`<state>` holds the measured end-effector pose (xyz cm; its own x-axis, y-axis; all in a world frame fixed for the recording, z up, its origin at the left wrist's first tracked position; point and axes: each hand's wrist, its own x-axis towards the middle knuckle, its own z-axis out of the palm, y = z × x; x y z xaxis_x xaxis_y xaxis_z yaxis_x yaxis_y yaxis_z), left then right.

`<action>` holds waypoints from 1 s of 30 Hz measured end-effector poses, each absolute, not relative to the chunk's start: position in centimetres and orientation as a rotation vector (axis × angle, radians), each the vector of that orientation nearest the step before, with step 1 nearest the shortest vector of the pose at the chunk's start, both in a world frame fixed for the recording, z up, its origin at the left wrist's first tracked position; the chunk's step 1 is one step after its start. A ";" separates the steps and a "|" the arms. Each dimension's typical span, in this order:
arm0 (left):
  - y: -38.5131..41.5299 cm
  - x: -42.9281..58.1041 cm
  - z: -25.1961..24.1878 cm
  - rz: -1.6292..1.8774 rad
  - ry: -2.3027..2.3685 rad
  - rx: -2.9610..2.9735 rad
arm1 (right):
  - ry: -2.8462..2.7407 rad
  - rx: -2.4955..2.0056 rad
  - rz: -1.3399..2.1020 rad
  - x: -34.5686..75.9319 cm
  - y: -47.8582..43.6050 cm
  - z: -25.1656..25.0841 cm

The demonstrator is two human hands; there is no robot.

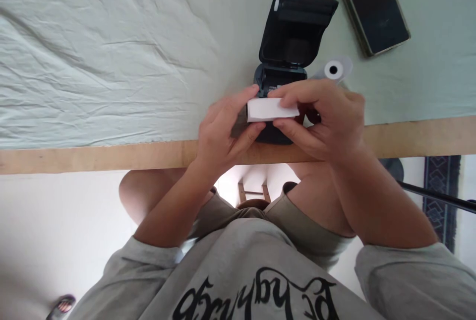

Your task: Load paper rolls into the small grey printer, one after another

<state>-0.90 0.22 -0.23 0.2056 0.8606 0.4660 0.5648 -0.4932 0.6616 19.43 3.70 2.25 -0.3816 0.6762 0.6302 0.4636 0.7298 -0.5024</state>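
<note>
A white paper roll [273, 109] lies sideways between my two hands, above the front part of a small black printer-like device [293, 30] whose lid stands open. My left hand [227, 126] grips the left end of the roll with thumb and forefinger. On the right side, the thumb and fingers of my right hand [329, 116] pinch the roll and its paper edge. Part of the device's body is hidden beneath my hands and the roll. Just behind my right hand sits a second paper roll [333, 70] with a loose strip.
A dark smartphone [375, 10] in a case rests at the upper right of the table. Pale green cloth [111, 62] covers the tabletop up to its wooden front edge [92, 159]. My legs are below that edge, and a dark patterned rug [441, 196] shows at the right.
</note>
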 end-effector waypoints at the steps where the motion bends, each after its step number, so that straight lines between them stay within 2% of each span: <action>1: 0.3 -0.9 -0.3 1.194 1.320 2.125 | -2.051 -0.869 0.322 19.4 3.7 2.3; 6: 0.1 -0.8 -0.3 1.070 1.412 2.114 | -2.095 -0.951 0.427 19.7 3.5 2.3; 14: 0.1 -0.3 -0.8 1.153 1.293 2.061 | -2.052 -1.094 0.314 20.5 3.8 2.2; 19: 0.5 0.1 -0.8 0.900 1.388 2.045 | -1.960 -1.255 0.309 20.6 4.4 2.5; 30: 0.4 0.3 -0.4 0.859 1.417 2.060 | -1.935 -1.294 0.275 19.7 5.5 2.7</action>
